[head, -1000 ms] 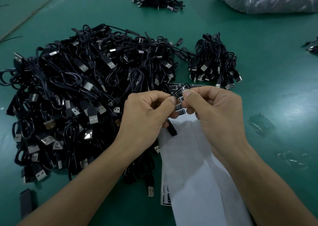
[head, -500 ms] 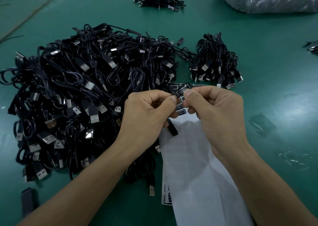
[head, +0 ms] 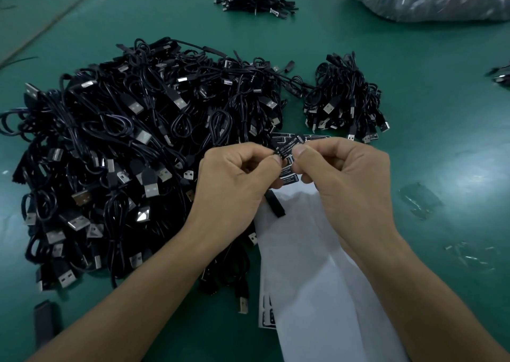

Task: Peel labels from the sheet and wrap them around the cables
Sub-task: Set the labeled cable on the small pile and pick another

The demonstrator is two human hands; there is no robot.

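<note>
Head view: your left hand (head: 237,179) and right hand (head: 345,176) pinch one black label (head: 287,147) just above the sheet (head: 317,265).

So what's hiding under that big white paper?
A label sheet with black labels pokes out at the left edge of the white paper. Everything else beneath is covered, so I can't tell.

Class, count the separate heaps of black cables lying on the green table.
3. A large heap beside the left hand, a small heap beyond the right hand, a far heap near the back edge. A dark cluster cut off at the right edge may be a fourth.
</note>
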